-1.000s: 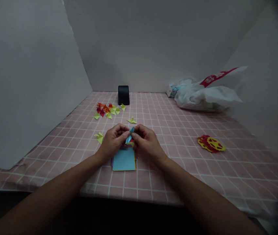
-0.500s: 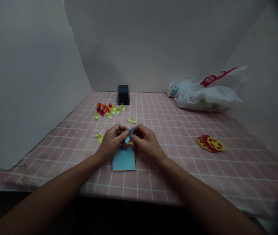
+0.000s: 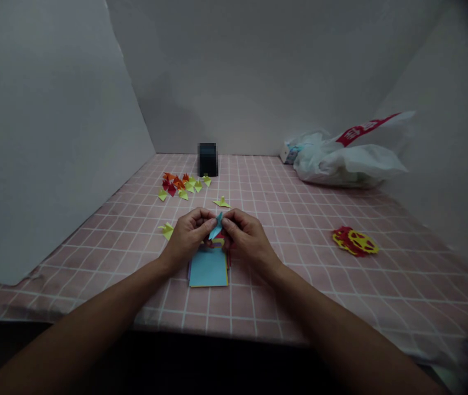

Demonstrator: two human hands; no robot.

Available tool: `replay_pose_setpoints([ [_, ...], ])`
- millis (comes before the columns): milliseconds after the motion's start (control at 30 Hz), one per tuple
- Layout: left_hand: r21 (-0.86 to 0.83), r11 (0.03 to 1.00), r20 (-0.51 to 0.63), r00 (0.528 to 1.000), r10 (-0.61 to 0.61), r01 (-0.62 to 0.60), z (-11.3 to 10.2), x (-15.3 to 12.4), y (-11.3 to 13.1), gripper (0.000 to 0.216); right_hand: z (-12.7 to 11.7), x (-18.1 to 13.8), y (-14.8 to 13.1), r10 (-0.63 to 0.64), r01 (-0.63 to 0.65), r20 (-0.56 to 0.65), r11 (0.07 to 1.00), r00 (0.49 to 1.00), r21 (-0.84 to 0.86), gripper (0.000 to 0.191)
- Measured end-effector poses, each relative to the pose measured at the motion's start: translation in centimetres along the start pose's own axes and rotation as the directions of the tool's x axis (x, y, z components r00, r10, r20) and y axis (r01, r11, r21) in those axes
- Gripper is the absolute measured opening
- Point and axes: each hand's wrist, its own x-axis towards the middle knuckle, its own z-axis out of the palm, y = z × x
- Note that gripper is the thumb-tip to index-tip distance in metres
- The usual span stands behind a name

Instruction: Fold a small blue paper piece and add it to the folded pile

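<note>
My left hand [image 3: 188, 237] and my right hand [image 3: 245, 236] meet at the table's middle, both pinching a small folded blue paper [image 3: 216, 227] between thumbs and fingers. The paper stands on edge just above a stack of coloured paper squares [image 3: 209, 268] with a blue sheet on top. A yellow folded piece [image 3: 167, 231] lies just left of my left hand. Another yellow folded piece [image 3: 221, 203] lies just beyond my fingers.
A cluster of several red, orange and yellow folded pieces [image 3: 182, 185] lies at the back left, by a dark upright phone [image 3: 207, 159]. A white plastic bag [image 3: 343, 158] fills the back right. A red and yellow paper cut-out [image 3: 355, 242] lies at right. Grey walls enclose the pink checked table [image 3: 308, 263].
The blue paper has become narrower between my fingertips, and my right thumb and fingers have closed in on it. The hands have stayed in place.
</note>
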Motion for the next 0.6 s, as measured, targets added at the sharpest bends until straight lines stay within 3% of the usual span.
replay_pose_setpoints([
  [600,0.001,1.000,0.013,1.000,-0.028,0.028,0.01,-0.07,0.03,0.027,0.09,-0.16,-0.16,0.026,-0.028,0.032,0.999,0.999,0.040,0.020],
])
